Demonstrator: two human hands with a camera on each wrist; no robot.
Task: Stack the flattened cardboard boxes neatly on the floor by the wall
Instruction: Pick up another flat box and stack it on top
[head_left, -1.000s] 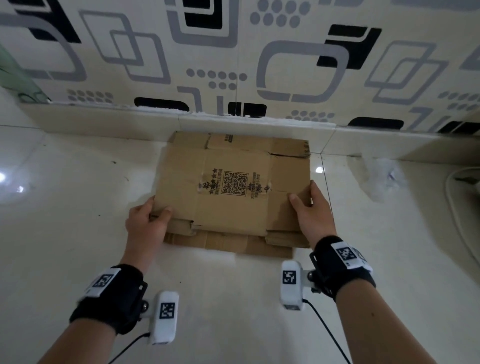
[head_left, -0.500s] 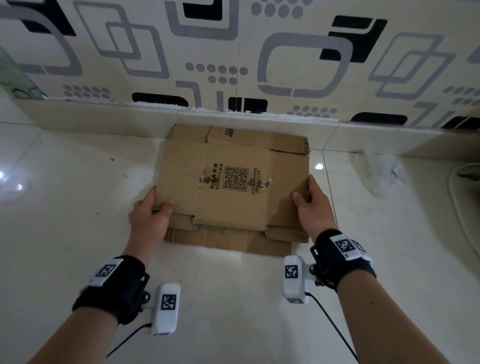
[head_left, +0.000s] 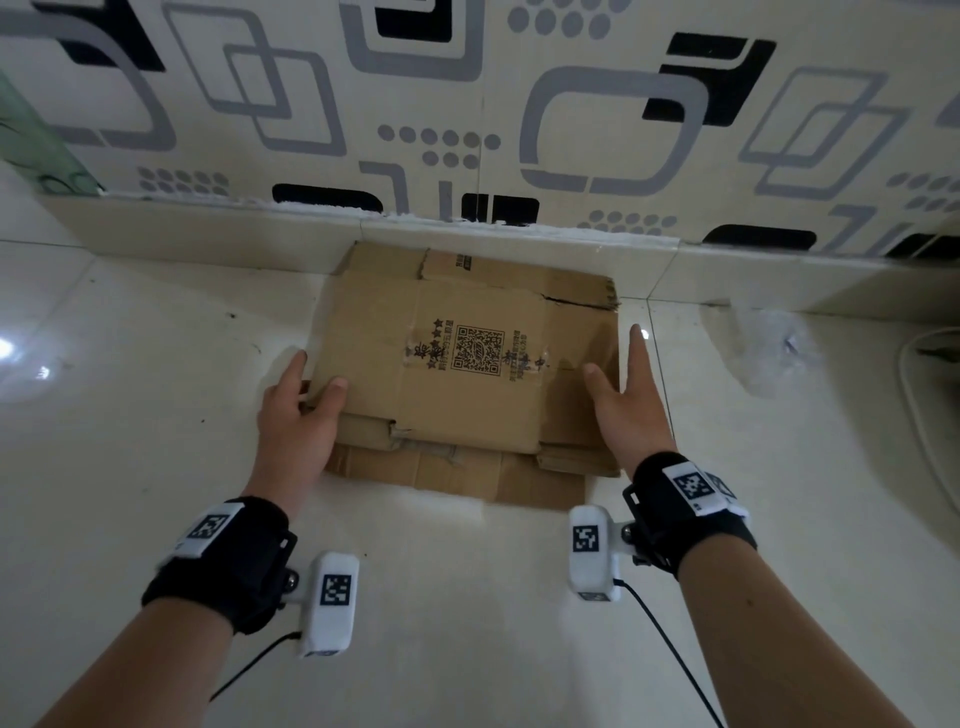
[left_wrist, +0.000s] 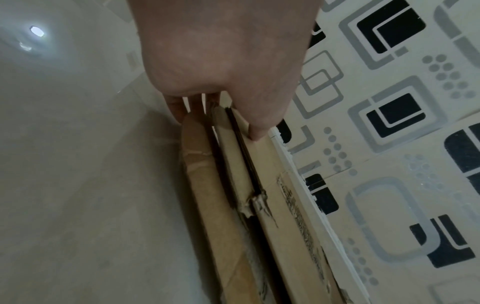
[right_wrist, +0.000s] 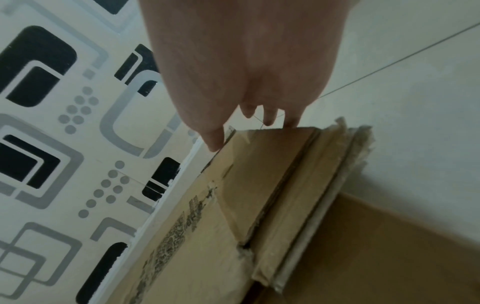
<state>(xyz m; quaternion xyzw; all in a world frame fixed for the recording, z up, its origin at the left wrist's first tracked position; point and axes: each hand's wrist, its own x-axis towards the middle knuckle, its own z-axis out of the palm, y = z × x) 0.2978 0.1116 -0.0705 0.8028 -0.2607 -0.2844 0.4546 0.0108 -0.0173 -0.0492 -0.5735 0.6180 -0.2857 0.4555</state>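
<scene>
A stack of flattened cardboard boxes (head_left: 457, 470) lies on the tiled floor with its far edge against the baseboard (head_left: 519, 241). The top box (head_left: 467, 395) carries a black QR print. My left hand (head_left: 317, 374) pinches the top box's left edge, thumb on top and fingers beneath, as the left wrist view confirms for that hand (left_wrist: 221, 121). My right hand (head_left: 613, 353) lies along the right edge with straight fingers. In the right wrist view its thumb tip touches the top box (right_wrist: 259, 185) and the other fingers (right_wrist: 270, 120) reach past the edge.
A patterned tile wall (head_left: 467, 104) rises behind the stack. Crumpled clear plastic (head_left: 769, 353) lies on the floor to the right, with a white cable (head_left: 914, 415) farther right. A green object (head_left: 31, 150) stands at the far left.
The top box has slid towards the wall between both hands. My right hand has let go of the right edge and straightened its fingers; my left hand keeps its pinch.
</scene>
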